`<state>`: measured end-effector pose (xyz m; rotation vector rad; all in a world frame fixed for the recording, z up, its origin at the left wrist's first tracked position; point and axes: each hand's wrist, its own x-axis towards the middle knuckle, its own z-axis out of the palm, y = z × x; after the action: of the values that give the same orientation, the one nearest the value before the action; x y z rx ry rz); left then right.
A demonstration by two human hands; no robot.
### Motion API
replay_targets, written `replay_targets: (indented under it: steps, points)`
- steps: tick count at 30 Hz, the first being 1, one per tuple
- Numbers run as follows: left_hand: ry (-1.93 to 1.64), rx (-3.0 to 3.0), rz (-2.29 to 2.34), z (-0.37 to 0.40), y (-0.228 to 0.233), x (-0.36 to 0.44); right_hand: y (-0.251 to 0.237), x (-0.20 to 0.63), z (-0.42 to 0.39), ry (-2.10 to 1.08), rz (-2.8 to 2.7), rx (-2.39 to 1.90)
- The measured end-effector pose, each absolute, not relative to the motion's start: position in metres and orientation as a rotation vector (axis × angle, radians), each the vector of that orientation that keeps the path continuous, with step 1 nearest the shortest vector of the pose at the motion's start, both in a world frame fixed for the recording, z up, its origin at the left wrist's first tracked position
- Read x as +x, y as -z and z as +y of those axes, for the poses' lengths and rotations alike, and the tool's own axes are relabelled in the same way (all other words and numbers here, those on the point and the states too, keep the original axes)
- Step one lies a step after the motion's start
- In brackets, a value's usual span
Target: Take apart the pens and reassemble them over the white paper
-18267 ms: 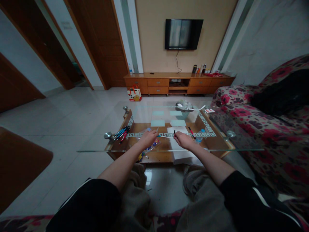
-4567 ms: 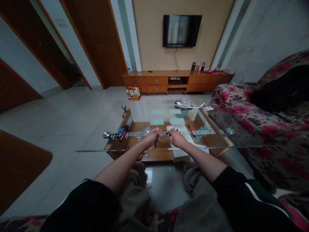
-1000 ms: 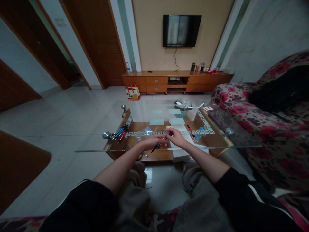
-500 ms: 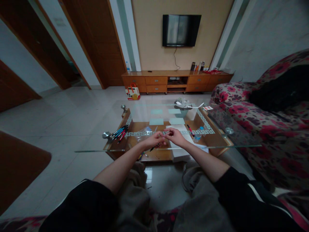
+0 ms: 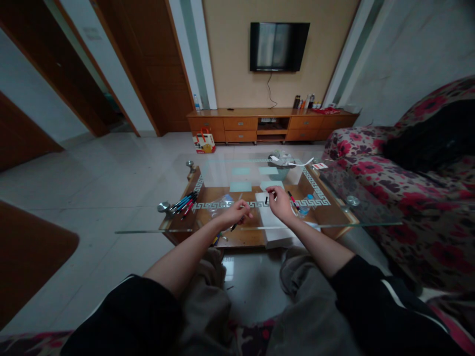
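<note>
Pens (image 5: 184, 203) lie left of the hands; paper (image 5: 272, 222) beneath.

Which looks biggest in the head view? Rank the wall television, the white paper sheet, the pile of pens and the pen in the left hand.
1. Black wall television
2. White paper sheet
3. Pile of blue and red pens
4. Dark pen in the left hand

The television hangs farthest away, so its true lead is greater.
</note>
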<state>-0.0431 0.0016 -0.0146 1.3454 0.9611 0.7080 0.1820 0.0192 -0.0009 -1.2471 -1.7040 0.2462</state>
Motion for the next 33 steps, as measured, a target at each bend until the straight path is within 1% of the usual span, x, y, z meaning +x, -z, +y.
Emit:
replay_targets:
  steps: [8, 18, 29, 31, 33]
  points:
    - [-0.777, 1.303, 0.995, 0.005, 0.016, -0.042, 0.012, 0.195, 0.017, -0.15, -1.942, -1.403]
    - [-0.798, 1.335, 1.001, 0.006, 0.018, -0.043, 0.015, 0.195, 0.018, -0.114, -2.159, -1.4]
    - [-0.788, 1.316, 0.997, 0.005, 0.018, -0.043, 0.022, 0.197, 0.02, -0.15, -2.108, -1.475]
    - [-0.786, 1.319, 1.0, 0.005, 0.017, -0.043, 0.021, 0.196, 0.021, -0.199, -2.03, -1.425]
    - [-0.777, 1.33, 0.997, 0.005, 0.016, -0.043, 0.019, 0.194, 0.023, -0.314, -1.913, -1.359]
